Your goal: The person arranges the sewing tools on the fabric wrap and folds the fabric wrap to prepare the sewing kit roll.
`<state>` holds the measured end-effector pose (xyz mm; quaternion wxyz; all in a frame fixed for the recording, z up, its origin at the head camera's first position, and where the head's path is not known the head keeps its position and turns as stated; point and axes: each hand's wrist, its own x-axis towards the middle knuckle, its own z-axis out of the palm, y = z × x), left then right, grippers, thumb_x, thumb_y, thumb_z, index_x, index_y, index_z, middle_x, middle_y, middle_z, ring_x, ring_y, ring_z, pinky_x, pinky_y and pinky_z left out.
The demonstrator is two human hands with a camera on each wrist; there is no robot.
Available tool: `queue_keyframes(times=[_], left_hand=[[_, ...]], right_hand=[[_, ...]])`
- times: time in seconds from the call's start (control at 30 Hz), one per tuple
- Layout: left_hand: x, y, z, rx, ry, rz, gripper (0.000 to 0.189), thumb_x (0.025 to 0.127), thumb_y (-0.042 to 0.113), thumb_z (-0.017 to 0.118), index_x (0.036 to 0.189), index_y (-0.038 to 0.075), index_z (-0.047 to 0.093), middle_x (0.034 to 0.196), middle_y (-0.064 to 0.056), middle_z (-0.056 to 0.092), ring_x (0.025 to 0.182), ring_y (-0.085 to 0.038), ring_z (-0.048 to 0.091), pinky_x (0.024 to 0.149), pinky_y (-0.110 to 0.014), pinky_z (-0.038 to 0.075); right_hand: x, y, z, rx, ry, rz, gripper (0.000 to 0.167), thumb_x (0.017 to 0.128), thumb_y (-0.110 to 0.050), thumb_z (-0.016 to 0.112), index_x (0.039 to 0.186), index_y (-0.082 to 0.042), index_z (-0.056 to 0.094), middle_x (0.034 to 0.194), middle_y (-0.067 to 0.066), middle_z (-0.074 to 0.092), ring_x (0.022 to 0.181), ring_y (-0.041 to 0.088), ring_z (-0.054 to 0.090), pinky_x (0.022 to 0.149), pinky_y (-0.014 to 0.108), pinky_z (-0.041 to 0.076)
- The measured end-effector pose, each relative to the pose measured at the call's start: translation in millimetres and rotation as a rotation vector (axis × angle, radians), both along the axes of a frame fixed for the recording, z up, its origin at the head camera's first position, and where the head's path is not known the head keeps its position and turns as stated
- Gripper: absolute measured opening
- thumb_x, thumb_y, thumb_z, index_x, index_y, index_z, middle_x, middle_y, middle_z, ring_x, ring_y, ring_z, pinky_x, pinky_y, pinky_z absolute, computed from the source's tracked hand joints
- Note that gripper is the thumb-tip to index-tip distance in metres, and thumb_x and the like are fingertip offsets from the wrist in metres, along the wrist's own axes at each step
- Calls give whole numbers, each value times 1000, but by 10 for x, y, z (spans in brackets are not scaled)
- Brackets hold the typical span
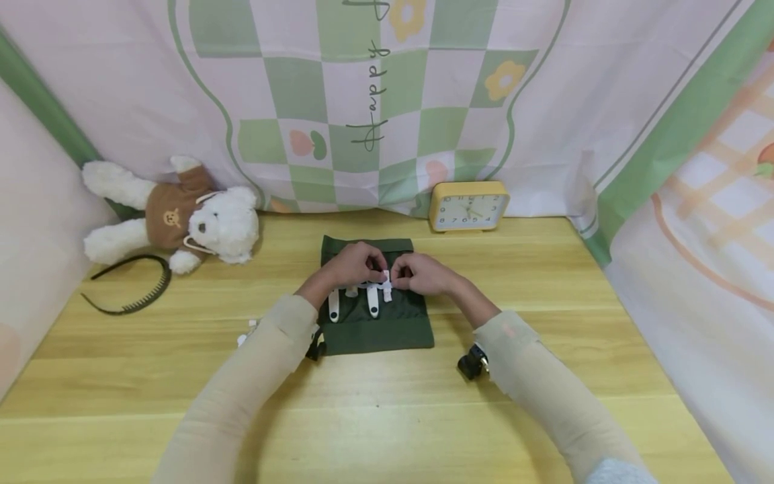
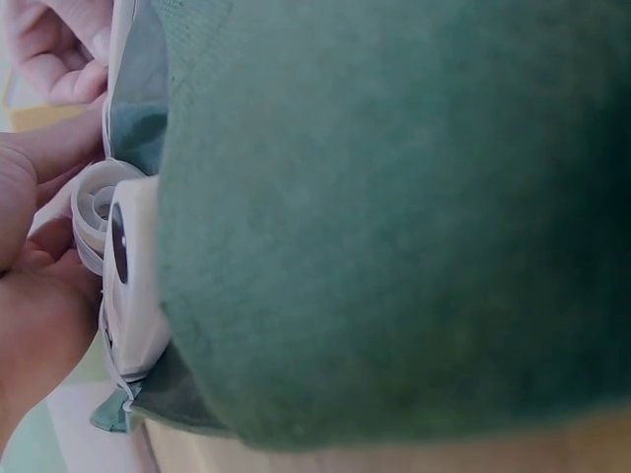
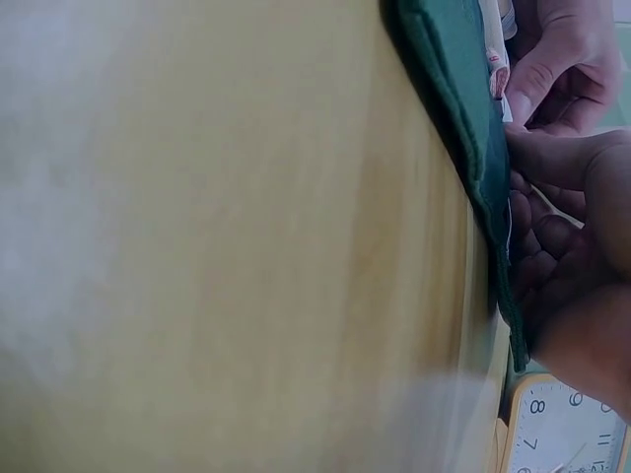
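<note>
A dark green cloth organizer [image 1: 377,336] lies flat, a white elastic band across its middle. Tucked under the band are two white slim tools, one at the left [image 1: 334,306] and another nearer the center [image 1: 373,302]. A coiled white roll [image 2: 91,212] sits beside one tool in the left wrist view. My left hand [image 1: 361,264] pinches the top of a small white-and-pink strip [image 1: 387,288] at the band. From the right, my right hand [image 1: 426,274] pinches the band close beside that strip, its fingertips partly hidden in the right wrist view.
A yellow clock [image 1: 469,206] stands at the back. On the left lie a white plush bear [image 1: 175,218] in a brown top and a black toothed headband [image 1: 158,290]. Small white items [image 1: 246,332] lie by the left forearm. Patterned curtains [image 1: 351,101] surround the wooden table [image 1: 375,417].
</note>
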<state>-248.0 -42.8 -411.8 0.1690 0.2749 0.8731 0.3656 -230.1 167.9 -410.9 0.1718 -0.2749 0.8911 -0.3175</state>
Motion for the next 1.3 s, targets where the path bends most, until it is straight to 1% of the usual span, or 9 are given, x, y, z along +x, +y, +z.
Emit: queue_keyframes(times=[0.3,0.4,0.5,0.63,0.77,0.9,1.07,1.17,1.3], left_hand=[[-12,-27,13,-1,14,-17,10,95,14,74,104,8,75,96,-3,69,82,-18,61,71,-31,51],[-13,-45,21,25,4,-21,11,95,13,73,105,7,74,98,-4,69,84,-19,62,73,-32,52],[-8,-72,37,64,-19,-3,13,96,13,72,108,7,73,100,-5,69,88,-19,63,77,-34,53],[9,-109,83,110,-39,27,14,97,12,71,110,6,72,103,-5,68,93,-21,63,81,-36,53],[24,-170,122,137,-36,28,17,98,12,70,113,4,72,105,-5,69,94,-21,63,82,-37,53],[39,-278,151,162,-19,23,20,98,12,69,115,1,70,106,-7,69,96,-21,64,85,-38,53],[63,-472,212,190,10,29,23,97,12,70,116,-2,70,107,-8,71,99,-22,65,89,-40,52],[108,-617,259,196,18,41,24,97,12,71,115,-3,69,106,-9,70,99,-23,64,88,-41,52],[175,-808,308,182,53,58,26,96,14,72,116,-3,69,105,-8,70,99,-24,63,87,-41,51]], right_hand=[[6,-13,39,-6,-1,23,6,98,-6,64,94,-6,68,89,4,64,77,18,55,72,33,47],[-5,-1,44,-25,-9,25,5,98,-6,66,94,-6,69,89,4,65,77,17,56,72,33,47],[-24,16,40,-70,-13,25,3,97,-7,68,96,-5,70,90,4,66,78,17,57,72,32,48],[-39,47,43,-126,-5,18,8,95,-7,71,101,-2,70,92,5,68,81,18,60,74,32,50],[-32,87,63,-129,-1,1,13,94,-8,73,104,-1,71,93,6,69,83,20,61,76,34,51],[-27,144,88,-121,1,-11,15,93,-9,74,105,0,71,96,8,69,86,21,62,77,34,51],[-8,216,128,-124,-3,-15,17,92,-9,75,104,2,70,97,9,69,88,22,64,78,35,52],[6,240,138,-121,-8,-10,19,92,-10,76,106,1,70,98,9,69,89,23,64,79,35,53],[10,253,119,-104,-2,-2,19,92,-11,76,108,-1,71,100,8,69,91,21,64,81,35,54]])
